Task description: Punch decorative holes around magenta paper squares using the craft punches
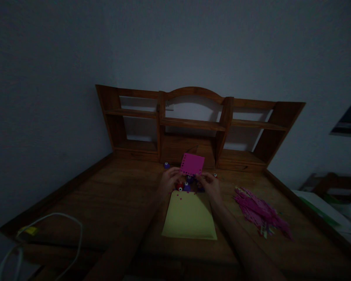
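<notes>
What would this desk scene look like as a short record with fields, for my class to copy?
Pink card: raised, holes along its left and lower edges
Left hand: at the card's lower left corner
Right hand: at its lower right corner
Yellow paper: nearer the person
Pink strips: heaped, right
Behind: wooden shelf unit

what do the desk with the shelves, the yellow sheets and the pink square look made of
The brown desk and brown shelf unit look like varnished wood, judging by streaky grain. The matte yellow stack of sheets seems to be paper: flat, thin-edged. The pink square with punched edges could be paper or thin card.
</notes>
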`<state>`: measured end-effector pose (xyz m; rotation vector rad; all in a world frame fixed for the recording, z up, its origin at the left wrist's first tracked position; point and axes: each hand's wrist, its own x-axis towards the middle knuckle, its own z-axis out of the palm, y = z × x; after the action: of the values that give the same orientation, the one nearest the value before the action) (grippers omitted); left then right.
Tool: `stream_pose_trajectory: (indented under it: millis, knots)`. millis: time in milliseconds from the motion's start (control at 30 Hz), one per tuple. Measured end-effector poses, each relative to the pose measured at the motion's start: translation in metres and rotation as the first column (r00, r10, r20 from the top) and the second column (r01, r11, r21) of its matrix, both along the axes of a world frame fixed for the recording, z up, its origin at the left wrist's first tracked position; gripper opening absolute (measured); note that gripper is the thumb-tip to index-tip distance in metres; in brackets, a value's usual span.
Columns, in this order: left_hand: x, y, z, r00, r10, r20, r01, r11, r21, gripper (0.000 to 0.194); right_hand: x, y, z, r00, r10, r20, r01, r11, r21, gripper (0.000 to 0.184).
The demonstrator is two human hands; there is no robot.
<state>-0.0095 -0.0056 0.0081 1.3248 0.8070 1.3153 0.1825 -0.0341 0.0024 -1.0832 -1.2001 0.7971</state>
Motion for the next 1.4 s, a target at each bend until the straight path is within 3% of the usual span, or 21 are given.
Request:
stream_pose_trajectory:
  millis: [1400]
  knots:
    - [0.002,0.012,-0.023,0.994,-0.112,-0.013,0.112,0.994,-0.012,0.045,-0.006,-0.002,0.002,0.971,0.185,-0.152,-0.198,0.977,-0.077,0.039]
